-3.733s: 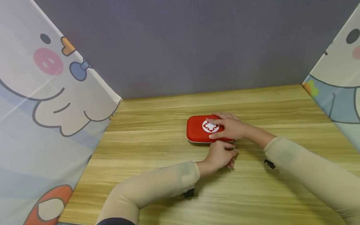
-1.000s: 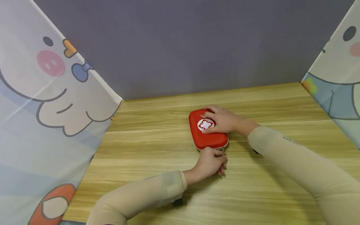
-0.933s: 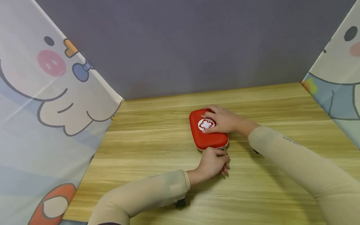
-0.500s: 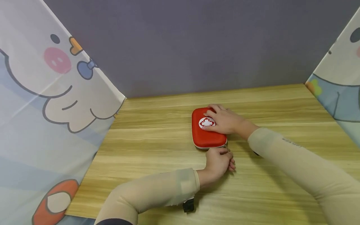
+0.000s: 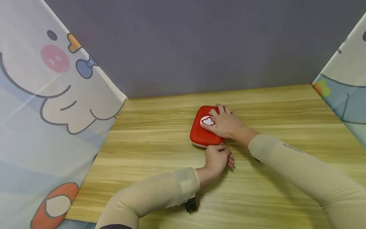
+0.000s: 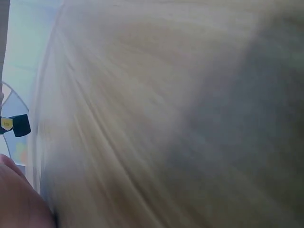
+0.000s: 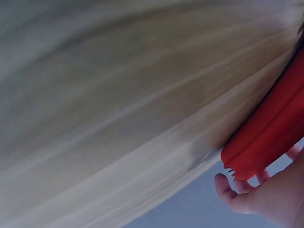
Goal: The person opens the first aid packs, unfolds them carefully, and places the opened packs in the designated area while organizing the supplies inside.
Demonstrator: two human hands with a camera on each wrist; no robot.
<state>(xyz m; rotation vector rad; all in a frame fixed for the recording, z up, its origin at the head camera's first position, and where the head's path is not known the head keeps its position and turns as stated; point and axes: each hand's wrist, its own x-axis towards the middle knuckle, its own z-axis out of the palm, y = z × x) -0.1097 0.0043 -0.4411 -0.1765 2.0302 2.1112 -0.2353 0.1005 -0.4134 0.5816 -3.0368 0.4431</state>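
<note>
A red hard-shell first-aid case [image 5: 203, 136] with a white cross emblem lies on the wooden table in the head view, its far end leaning right. Spread over its lid, my right hand [image 5: 227, 125] grips it, thumb across the emblem and fingers bent over the far right edge. The right wrist view shows the fingers [image 7: 232, 199] curled at the end of the case. At the near right corner my left hand [image 5: 215, 160] pinches the metal zipper pull [image 5: 224, 146], which its fingertips partly cover. A pale zipper edging shows along the near side.
The wood-grain tabletop [image 5: 154, 133] meets a grey wall [image 5: 183, 47] behind the case. Cartoon-printed panels [image 5: 83, 105] stand at the left and right sides. A small black device [image 5: 190, 204] hangs under the left sleeve.
The case has turned clockwise from lying crosswise to lengthwise, and over the last half second tilted further rightward. The left hand keeps the zipper pull at the near right corner; the right hand turned with the case.
</note>
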